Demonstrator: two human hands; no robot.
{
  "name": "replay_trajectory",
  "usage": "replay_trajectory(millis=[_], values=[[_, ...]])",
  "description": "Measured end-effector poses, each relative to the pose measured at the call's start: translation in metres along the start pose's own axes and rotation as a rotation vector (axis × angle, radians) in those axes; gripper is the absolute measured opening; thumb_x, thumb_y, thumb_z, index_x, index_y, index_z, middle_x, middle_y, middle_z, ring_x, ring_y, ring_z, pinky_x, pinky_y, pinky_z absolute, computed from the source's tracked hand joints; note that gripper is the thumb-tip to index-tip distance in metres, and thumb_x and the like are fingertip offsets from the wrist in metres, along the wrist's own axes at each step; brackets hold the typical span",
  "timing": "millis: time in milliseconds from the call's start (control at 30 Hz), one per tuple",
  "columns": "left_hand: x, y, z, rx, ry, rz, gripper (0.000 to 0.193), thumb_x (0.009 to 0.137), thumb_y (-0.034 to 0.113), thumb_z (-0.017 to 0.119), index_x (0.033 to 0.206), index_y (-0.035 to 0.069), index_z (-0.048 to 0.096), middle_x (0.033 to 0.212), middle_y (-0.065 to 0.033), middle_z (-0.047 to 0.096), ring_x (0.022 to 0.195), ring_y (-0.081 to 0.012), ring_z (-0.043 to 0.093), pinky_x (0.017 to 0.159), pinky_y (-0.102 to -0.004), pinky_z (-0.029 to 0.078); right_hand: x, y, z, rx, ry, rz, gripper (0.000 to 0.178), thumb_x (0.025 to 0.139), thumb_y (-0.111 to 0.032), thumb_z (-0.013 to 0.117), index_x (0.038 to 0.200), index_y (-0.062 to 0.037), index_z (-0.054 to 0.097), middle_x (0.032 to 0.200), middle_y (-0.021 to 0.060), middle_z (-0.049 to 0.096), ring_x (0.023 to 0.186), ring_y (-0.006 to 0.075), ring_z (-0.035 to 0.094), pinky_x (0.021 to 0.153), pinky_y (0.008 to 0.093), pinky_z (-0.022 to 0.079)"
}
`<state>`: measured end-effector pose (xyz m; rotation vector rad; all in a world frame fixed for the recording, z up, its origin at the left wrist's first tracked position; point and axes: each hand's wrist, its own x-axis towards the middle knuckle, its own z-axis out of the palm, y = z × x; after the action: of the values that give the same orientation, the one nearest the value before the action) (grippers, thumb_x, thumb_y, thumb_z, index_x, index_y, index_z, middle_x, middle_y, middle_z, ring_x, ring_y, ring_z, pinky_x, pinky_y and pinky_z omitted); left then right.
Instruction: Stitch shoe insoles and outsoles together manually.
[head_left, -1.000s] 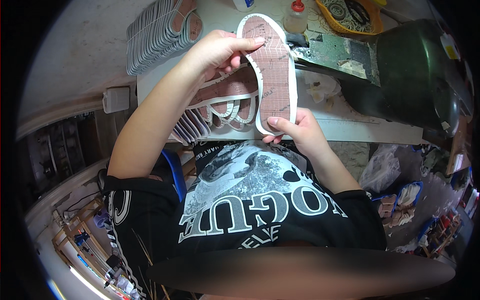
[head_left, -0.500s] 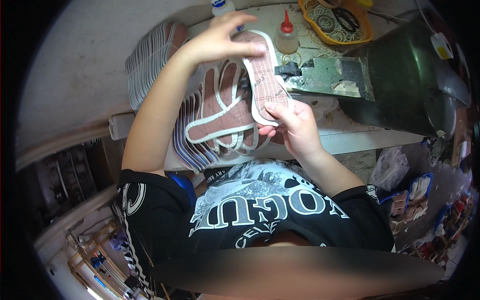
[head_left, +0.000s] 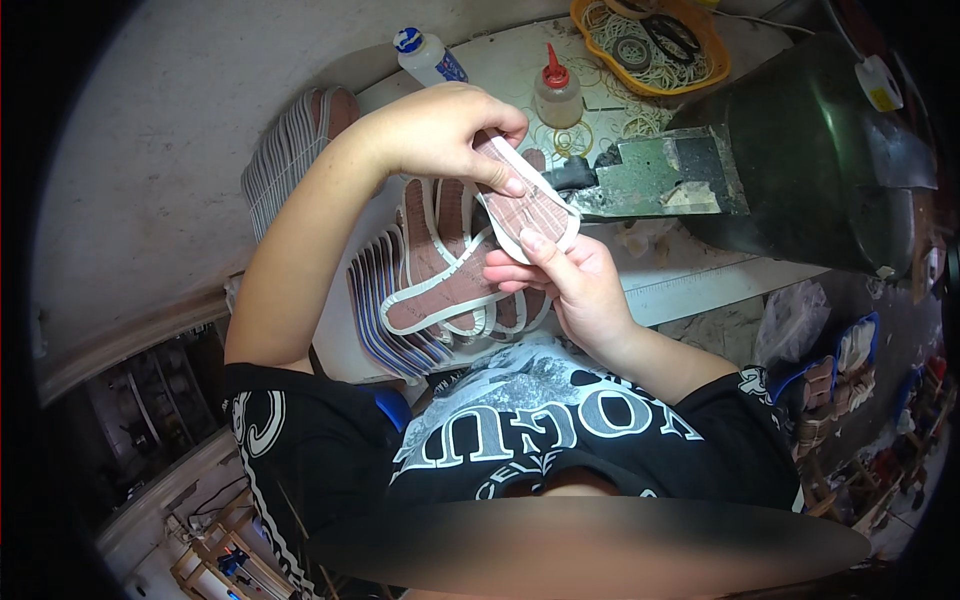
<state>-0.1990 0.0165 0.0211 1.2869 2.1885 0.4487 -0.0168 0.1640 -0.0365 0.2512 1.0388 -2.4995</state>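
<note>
Between my hands is a shoe insole (head_left: 530, 215), pinkish brown with a white edging band. My left hand (head_left: 455, 130) grips its far end, the thumb on top and the fingers curled beneath. At the near end my right hand (head_left: 585, 285) pinches the rim with its thumb on the face. The insole tilts, and the left hand hides its far tip. Below and left of it, more insoles (head_left: 430, 310) of the same kind lie overlapping on the table. Beside them leans a fanned row of insoles (head_left: 385, 315) with blue and white edges.
A dark green machine (head_left: 800, 170) reaches its flat arm (head_left: 660, 180) toward my hands from the right. Behind stand a red-tipped bottle (head_left: 558, 100), a blue-capped white bottle (head_left: 430, 60) and a yellow basket (head_left: 722, 65) of rubber bands and tape. A tied insole bundle (head_left: 290, 150) sits far left.
My left hand, which had its fingers spread over the insole's far end, is now closed around it. The insole has tilted, and its far end is lower in view.
</note>
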Motion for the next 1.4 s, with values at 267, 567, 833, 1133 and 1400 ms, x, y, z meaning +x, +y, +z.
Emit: replay_trajectory(millis=[267, 567, 833, 1133, 1400], values=[[-0.028, 0.026, 0.006, 0.040, 0.008, -0.118, 0.036, 0.082, 0.040, 0.061, 0.086, 0.005, 0.058, 0.068, -0.0142, 0.058, 0.066, -0.0311, 0.057, 0.058, -0.0390, 0.042, 0.004, -0.009, 0.001, 0.050, 0.048, 0.104, 0.035, 0.098, -0.024, 0.046, 0.113, 0.0059, 0.056, 0.100, 0.0167, 0.065, 0.091, 0.0206, 0.067, 0.078, 0.0278, 0.053], [-0.049, 0.042, 0.037, -0.182, 0.077, -0.311, 0.035, 0.090, 0.037, 0.055, 0.087, 0.002, 0.058, 0.070, -0.0133, 0.059, 0.062, -0.0234, 0.056, 0.060, -0.0355, 0.044, 0.004, -0.027, -0.001, 0.051, 0.055, 0.172, 0.035, 0.096, -0.025, 0.048, 0.111, 0.0064, 0.054, 0.104, 0.0165, 0.063, 0.091, 0.0236, 0.067, 0.076, 0.0285, 0.054], [-0.047, 0.049, 0.058, -0.516, 0.035, -0.462, 0.039, 0.092, 0.035, 0.056, 0.082, -0.002, 0.060, 0.070, -0.0057, 0.062, 0.062, -0.0094, 0.055, 0.057, -0.0263, 0.045, 0.002, -0.034, -0.010, 0.003, 0.028, 0.226, 0.033, 0.094, -0.024, 0.053, 0.104, 0.0060, 0.058, 0.095, 0.0163, 0.066, 0.080, 0.0177, 0.067, 0.072, 0.0247, 0.055], [-0.039, 0.059, 0.073, -1.094, 0.135, -0.650, 0.046, 0.088, 0.039, 0.061, 0.061, 0.002, 0.056, 0.045, -0.0065, 0.054, 0.031, -0.0104, 0.048, 0.028, -0.0197, 0.035, -0.020, -0.046, -0.028, -0.169, -0.116, 0.326, 0.025, 0.090, -0.017, 0.058, 0.101, 0.0052, 0.063, 0.090, 0.0083, 0.067, 0.078, 0.0098, 0.062, 0.070, 0.0232, 0.049], [-0.031, 0.052, 0.064, -0.956, 0.220, -0.727, 0.049, 0.086, 0.043, 0.062, 0.057, 0.004, 0.055, 0.041, -0.0026, 0.050, 0.029, -0.0073, 0.043, 0.028, -0.0190, 0.030, -0.048, -0.047, -0.051, -0.326, -0.034, 0.195, 0.029, 0.092, -0.020, 0.057, 0.102, 0.0063, 0.063, 0.088, 0.0071, 0.067, 0.075, 0.0079, 0.061, 0.068, 0.0214, 0.049]])
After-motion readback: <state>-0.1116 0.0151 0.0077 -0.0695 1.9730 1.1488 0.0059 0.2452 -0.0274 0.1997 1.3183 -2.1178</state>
